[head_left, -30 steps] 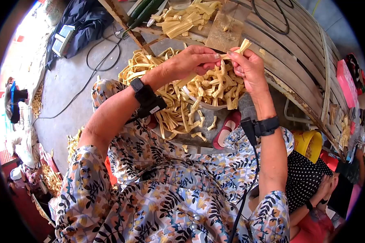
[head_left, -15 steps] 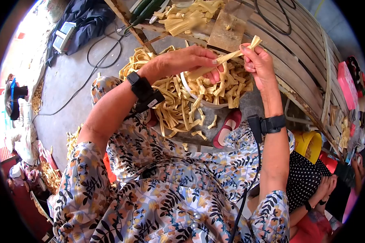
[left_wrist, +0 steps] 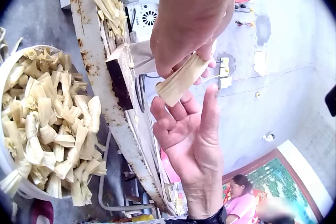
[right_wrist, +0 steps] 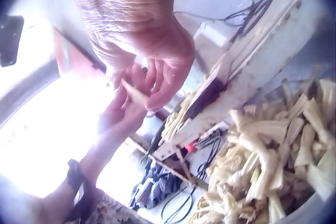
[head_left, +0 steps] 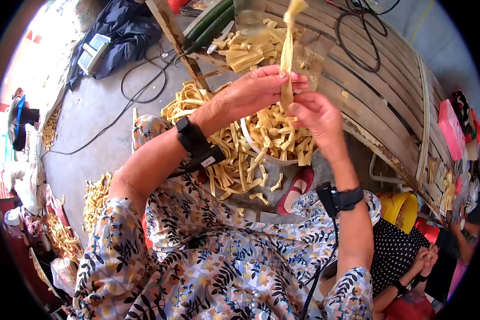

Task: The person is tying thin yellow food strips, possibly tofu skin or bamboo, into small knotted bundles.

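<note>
Strip (head_left: 287, 50) in the head view stands with its long axis running away from the body, a knot near its far end. The left hand (head_left: 250, 90) pinches it below mid-length; the right hand (head_left: 322, 121) is nearer the tail, thumb and fingers just beside it. Both are above the tub (head_left: 248, 136) of knotted pieces (head_left: 274, 125).

Left wrist view: the strip slants out of the left hand's pinch toward the right hand, whose fingers are loose, the palm showing, apparently holding nothing.

Right wrist view: the strip lies between the two hands; contact on the right is hard to tell.
</note>
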`<state>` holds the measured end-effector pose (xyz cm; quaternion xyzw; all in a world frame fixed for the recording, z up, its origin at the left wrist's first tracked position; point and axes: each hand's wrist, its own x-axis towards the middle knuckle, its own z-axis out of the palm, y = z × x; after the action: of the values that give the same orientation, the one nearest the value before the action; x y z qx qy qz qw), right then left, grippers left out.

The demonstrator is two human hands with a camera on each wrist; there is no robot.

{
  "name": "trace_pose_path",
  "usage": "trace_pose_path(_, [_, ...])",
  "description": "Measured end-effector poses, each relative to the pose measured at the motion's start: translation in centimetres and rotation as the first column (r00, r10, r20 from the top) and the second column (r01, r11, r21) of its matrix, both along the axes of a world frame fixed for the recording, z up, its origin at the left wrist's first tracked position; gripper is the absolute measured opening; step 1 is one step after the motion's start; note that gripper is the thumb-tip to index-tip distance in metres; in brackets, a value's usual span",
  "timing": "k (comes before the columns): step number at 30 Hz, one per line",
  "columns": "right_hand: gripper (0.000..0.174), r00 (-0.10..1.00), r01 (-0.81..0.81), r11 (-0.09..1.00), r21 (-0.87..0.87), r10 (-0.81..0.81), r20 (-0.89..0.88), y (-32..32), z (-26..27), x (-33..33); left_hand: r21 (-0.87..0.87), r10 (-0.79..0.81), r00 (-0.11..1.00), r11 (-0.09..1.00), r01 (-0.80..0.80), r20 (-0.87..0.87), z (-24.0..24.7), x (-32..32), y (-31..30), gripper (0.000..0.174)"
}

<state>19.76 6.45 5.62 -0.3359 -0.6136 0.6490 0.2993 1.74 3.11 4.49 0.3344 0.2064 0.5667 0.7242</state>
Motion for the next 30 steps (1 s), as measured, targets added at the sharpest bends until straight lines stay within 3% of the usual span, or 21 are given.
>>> trace_pose_path(1, [0.027, 1.000, -0.015, 1.000, 0.006, 0.015, -0.001, -0.6, -0.1, -0.8, -0.005, 0.009, 1.000, 1.000, -0.009, 0.011, 0.0, 0.1, 0.2, 0.022])
trace_pose_path(2, [0.020, 0.993, 0.023, 0.996, -0.086, -0.033, -0.111, -1.1, 0.3, -1.3, -0.010, 0.018, 1.000, 1.000, -0.018, 0.024, 0.0, 0.1, 0.3, 0.022])
trace_pose_path(4, [0.015, 0.994, 0.104, 0.985, 0.137, -0.100, -0.040, -0.4, -0.6, -1.3, -0.031, 0.034, 0.998, 0.999, -0.033, 0.043, 0.5, 0.3, 0.3, 0.018])
trace_pose_path(6, [0.008, 0.972, 0.163, 0.922, 0.352, -0.212, 0.104, -0.1, -0.4, -1.2, -0.033, 0.088, 0.985, 0.995, -0.094, -0.150, 0.8, 0.4, 0.3, 0.018])
trace_pose_path(8, [0.008, 0.931, 0.072, 0.636, 0.769, -0.319, 0.177, 0.2, -0.1, -1.0, -0.129, 0.154, 0.915, 0.968, -0.215, -0.373, 1.3, 0.8, 0.0, 0.022])
trace_pose_path(9, [0.008, 0.905, -0.007, 0.431, 0.902, -0.381, 0.189, 0.3, -0.1, -1.0, -0.159, 0.155, 0.887, 0.956, -0.245, -0.436, 1.1, 0.9, 0.0, 0.023])
trace_pose_path(10, [0.009, 0.921, 0.030, 0.342, 0.939, -0.376, 0.108, 0.4, -0.1, -1.3, -0.187, 0.151, 0.856, 0.943, -0.275, -0.495, 0.9, 1.0, -0.1, 0.025])
trace_pose_path(13, [0.011, 0.943, 0.101, 0.695, 0.712, -0.295, 0.154, -0.1, -0.3, -1.2, -0.217, 0.110, 0.834, 0.940, -0.264, -0.540, 0.5, 0.8, -0.3, 0.026])
trace_pose_path(16, [0.012, 0.976, 0.207, 0.867, 0.452, -0.213, -0.040, 0.2, 0.1, -1.2, -0.257, -0.041, 0.847, 0.960, -0.115, -0.530, -0.3, 0.7, 0.0, 0.025])
trace_pose_path(19, [0.013, 0.985, 0.163, 0.899, 0.406, -0.172, -0.014, -0.2, 0.2, -1.8, -0.282, -0.251, 0.747, 0.955, 0.089, -0.615, -0.3, 1.1, 0.0, 0.021])
trace_pose_path(21, [0.010, 0.988, 0.094, 0.810, 0.578, -0.145, 0.043, 0.2, -0.7, -2.0, -0.241, -0.330, 0.624, 0.944, 0.225, -0.708, 0.0, 1.4, -0.1, 0.020])
trace_pose_path(24, [0.008, 0.962, 0.007, 0.698, 0.716, -0.200, 0.186, 0.2, -1.8, -1.7, -0.129, -0.217, 0.472, 0.969, 0.213, -0.855, -0.8, 1.6, 0.0, 0.018])
trace_pose_path(25, [0.008, 0.964, 0.050, 0.786, 0.616, -0.199, 0.176, 0.0, -1.6, -1.6, -0.097, -0.174, 0.423, 0.976, 0.197, -0.889, -1.2, 1.4, 0.1, 0.018])
trace_pose_path(26, [0.008, 0.966, 0.091, 0.859, 0.504, -0.199, 0.164, -0.3, -1.1, -1.4, -0.110, -0.156, 0.443, 0.986, 0.128, -0.883, -1.9, 1.3, 0.4, 0.016])
trace_pose_path(27, [0.008, 0.969, 0.127, 0.915, 0.383, -0.198, 0.151, -0.3, -0.9, -1.4, -0.169, -0.161, 0.617, 0.985, 0.046, -0.770, -2.2, 1.0, 0.4, 0.016])
trace_pose_path(29, [0.009, 0.982, 0.169, 0.909, 0.381, -0.189, 0.014, 0.1, -0.5, -1.0, -0.314, -0.081, 0.882, 0.946, -0.079, -0.465, -2.5, 0.2, 0.7, 0.017])
trace_pose_path(30, [0.009, 0.981, 0.183, 0.906, 0.382, -0.192, -0.015, 0.0, 0.1, -0.9, -0.374, -0.062, 0.928, 0.923, -0.086, -0.367, -2.5, 0.1, 1.1, 0.019])
